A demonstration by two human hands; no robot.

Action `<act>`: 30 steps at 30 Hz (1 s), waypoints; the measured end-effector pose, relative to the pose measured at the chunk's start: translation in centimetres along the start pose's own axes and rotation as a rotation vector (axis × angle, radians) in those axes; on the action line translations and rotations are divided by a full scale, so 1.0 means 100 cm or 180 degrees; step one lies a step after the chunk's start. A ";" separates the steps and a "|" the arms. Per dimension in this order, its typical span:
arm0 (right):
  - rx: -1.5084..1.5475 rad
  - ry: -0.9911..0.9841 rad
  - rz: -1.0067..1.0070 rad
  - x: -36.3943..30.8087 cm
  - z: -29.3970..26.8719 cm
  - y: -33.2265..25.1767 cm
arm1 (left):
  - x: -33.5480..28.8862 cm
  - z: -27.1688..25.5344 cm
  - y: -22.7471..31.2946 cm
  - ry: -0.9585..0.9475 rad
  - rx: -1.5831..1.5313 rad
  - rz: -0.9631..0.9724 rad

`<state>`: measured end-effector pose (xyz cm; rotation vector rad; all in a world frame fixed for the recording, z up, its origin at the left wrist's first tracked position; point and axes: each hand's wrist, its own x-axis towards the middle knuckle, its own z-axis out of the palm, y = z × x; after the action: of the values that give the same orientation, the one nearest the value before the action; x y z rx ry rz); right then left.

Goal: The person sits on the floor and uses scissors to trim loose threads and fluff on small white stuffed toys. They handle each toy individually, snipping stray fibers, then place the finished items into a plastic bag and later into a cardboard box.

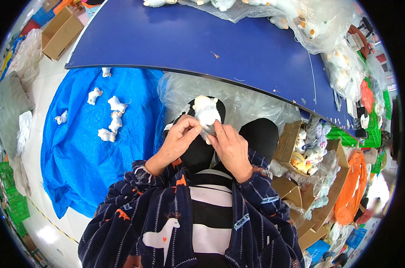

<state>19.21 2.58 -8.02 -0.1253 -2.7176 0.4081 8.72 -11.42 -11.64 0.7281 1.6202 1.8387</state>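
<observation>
Over my lap I hold a small white plush toy (206, 110) with a cream-coloured top, upright between both hands. My left hand (183, 135) pinches its lower left side with thumb and forefinger. On the other side, my right hand (229, 145) grips the toy's lower right part, thumb and fingertips pressed against it. The toy's bottom end is partly covered by my fingers. Whether a thread or small part sits between the fingertips is too small to tell.
Several white plush toys (116, 121) lie on a blue tarp (77, 169) at left. Ahead stands a blue table (189, 40), with bagged plush toys (312, 29) at its far right. Cardboard boxes (288, 145) of toys are at right, near an orange bag (350, 187).
</observation>
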 end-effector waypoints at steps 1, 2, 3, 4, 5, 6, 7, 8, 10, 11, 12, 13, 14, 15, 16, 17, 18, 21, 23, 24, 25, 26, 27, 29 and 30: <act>-0.0052 0.0023 -0.0041 0.000 0.000 0.000 | 0.000 0.000 0.000 -0.0004 -0.0005 -0.0024; -0.0036 -0.0016 -0.0037 0.001 -0.001 0.000 | -0.001 0.001 -0.001 0.0013 -0.0114 -0.0101; -0.0014 -0.0054 -0.0037 0.001 -0.002 0.000 | -0.002 0.001 -0.003 0.0036 -0.0218 -0.0178; 0.0009 -0.0094 -0.0037 0.001 -0.002 -0.001 | -0.003 0.001 -0.005 0.0060 -0.0323 -0.0258; -0.0009 -0.0109 -0.0054 0.001 -0.001 0.000 | -0.003 0.000 -0.008 0.0076 -0.0498 -0.0313; -0.0032 -0.0110 -0.0075 -0.001 -0.001 0.000 | -0.004 0.000 -0.013 0.0088 -0.0667 -0.0357; -0.0056 -0.0112 -0.0096 -0.002 -0.001 0.000 | -0.004 0.000 -0.016 0.0099 -0.0837 -0.0400; -0.0073 -0.0116 -0.0105 -0.003 -0.001 -0.001 | -0.005 0.000 -0.017 0.0120 -0.0990 -0.0461; -0.0088 -0.0150 -0.0110 -0.003 0.000 0.000 | -0.005 0.001 -0.019 0.0173 -0.1299 -0.0612; -0.0089 -0.0131 -0.0121 -0.003 0.001 0.000 | -0.005 0.001 -0.020 0.0176 -0.1309 -0.0596; -0.0088 -0.0111 -0.0138 -0.004 0.003 0.001 | -0.006 0.001 -0.021 0.0184 -0.1316 -0.0576; -0.0086 -0.0090 -0.0156 -0.005 0.004 0.001 | -0.006 0.002 -0.022 0.0192 -0.1323 -0.0555; -0.0094 -0.0067 -0.0179 -0.006 0.005 0.002 | -0.007 0.002 -0.023 0.0201 -0.1267 -0.0543; -0.0111 -0.0049 -0.0198 -0.006 0.006 0.002 | -0.008 0.001 -0.024 0.0203 -0.1220 -0.0533; -0.0126 -0.0029 -0.0217 -0.007 0.006 0.002 | -0.009 0.001 -0.024 0.0206 -0.1171 -0.0522; -0.0111 -0.0009 -0.0245 -0.006 0.006 0.002 | -0.009 0.002 -0.023 0.0234 -0.1241 -0.0531; -0.0094 0.0014 -0.0275 -0.006 0.006 0.003 | -0.009 0.004 -0.021 0.0264 -0.1307 -0.0537; -0.0058 0.0079 -0.0382 -0.007 0.008 0.004 | -0.009 0.006 -0.021 0.0317 -0.1343 -0.0481; -0.0047 0.0118 -0.0445 -0.009 0.010 0.005 | -0.008 0.007 -0.021 0.0343 -0.1348 -0.0461; -0.0052 0.0130 -0.0465 -0.009 0.011 0.006 | -0.008 0.008 -0.021 0.0353 -0.1374 -0.0475; -0.0056 0.0143 -0.0486 -0.010 0.012 0.006 | -0.008 0.008 -0.020 0.0363 -0.1401 -0.0489; -0.0052 0.0158 -0.0497 -0.010 0.013 0.007 | -0.008 0.008 -0.021 0.0351 -0.1386 -0.0489; -0.0048 0.0175 -0.0517 -0.009 0.014 0.008 | -0.008 0.007 -0.022 0.0345 -0.1372 -0.0482; -0.0026 0.0196 -0.0556 -0.009 0.014 0.009 | -0.009 0.007 -0.023 0.0339 -0.1369 -0.0477; -0.0011 0.0203 -0.0568 -0.008 0.013 0.010 | -0.008 0.007 -0.022 0.0332 -0.1379 -0.0480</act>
<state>19.50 3.03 -9.76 0.1010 -2.6392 0.3411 9.97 -11.33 -13.77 0.3158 1.2316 2.0440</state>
